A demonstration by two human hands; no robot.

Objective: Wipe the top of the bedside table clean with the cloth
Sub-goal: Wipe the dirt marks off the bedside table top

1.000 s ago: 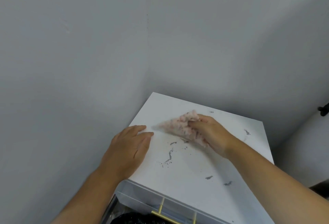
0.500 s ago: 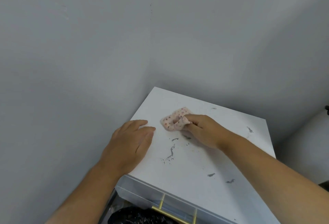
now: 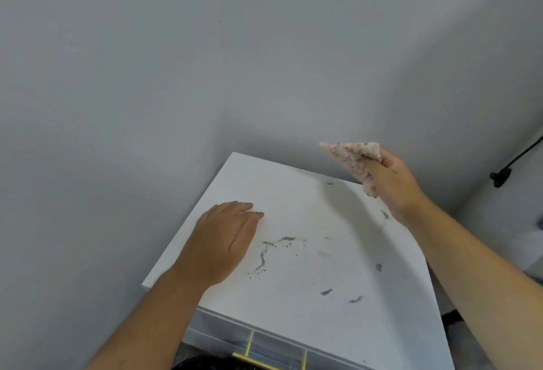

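Note:
The white bedside table stands in a corner between two grey walls. Grey dirt smears and scattered specks mark the middle and right of its top. My left hand lies flat, palm down, on the top's left part, fingers together. My right hand is lifted above the far right corner and grips a pink speckled cloth. The cloth hangs in the air, off the surface, one corner sticking out to the left.
Grey walls close in behind and to the left of the table. A drawer front with a brass handle shows below the near edge. A black cable and plug hang on the right wall.
My right hand has lifted the cloth off the table top and carried it up and to the right, toward the far right corner. My left hand has stayed flat in place.

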